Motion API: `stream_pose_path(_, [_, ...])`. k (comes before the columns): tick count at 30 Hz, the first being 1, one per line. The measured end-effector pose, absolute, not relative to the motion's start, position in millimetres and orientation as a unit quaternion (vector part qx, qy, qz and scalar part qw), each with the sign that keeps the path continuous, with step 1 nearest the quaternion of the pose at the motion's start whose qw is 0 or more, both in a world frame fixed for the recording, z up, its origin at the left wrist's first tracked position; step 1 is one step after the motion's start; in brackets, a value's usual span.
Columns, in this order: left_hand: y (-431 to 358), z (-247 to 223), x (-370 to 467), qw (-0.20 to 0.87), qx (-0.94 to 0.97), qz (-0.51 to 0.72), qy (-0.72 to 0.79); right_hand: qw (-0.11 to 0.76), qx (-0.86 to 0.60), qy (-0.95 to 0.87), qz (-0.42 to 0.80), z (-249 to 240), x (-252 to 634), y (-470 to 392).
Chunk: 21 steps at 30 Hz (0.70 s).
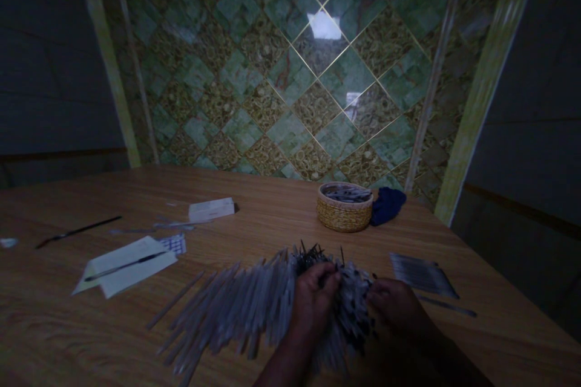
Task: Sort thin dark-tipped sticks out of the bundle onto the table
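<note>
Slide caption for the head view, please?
Left hand and right hand at a pile of pen-like sticks on a wooden table, woven basket beyond.

Sticks (254, 299) half-hidden behind left hand (315, 290)

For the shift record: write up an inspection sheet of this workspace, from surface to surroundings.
Surface: wood-grain table, dimly lit.
Things at hand: slim pen-like sticks in a wide heap, some with dark ends; similar sticks in the woven basket; a flat row of sticks at right.
Clutter: white box; folded paper with a dark pen across it; thin dark rod at left; dark blue cloth beside the basket.
Hands: left hand, curled, over the heap; right hand at its right edge; any grip unclear.
Cables: nothing seen.
Surroundings: patterned tile wall with bright reflections, behind the table.
</note>
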<state>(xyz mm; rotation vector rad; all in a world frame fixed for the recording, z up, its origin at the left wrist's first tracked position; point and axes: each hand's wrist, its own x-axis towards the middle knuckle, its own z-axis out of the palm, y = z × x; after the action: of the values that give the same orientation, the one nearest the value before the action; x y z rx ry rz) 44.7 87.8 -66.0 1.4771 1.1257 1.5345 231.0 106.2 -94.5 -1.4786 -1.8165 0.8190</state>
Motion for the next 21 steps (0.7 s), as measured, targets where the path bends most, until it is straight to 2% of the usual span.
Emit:
stream_pose_path(10, [93.2, -65.9, 43.8, 0.378, 0.518, 0.620, 0.451, 0.248, -0.621, -0.699, 0.255, -115.7, 212.3, 117.7])
stream_pose_path(21, [95.3, -66.8, 43.5, 0.407, 0.485, 0.631, 0.448, 0.330, -0.526, -0.691, 0.371, -124.1, 219.4, 115.4])
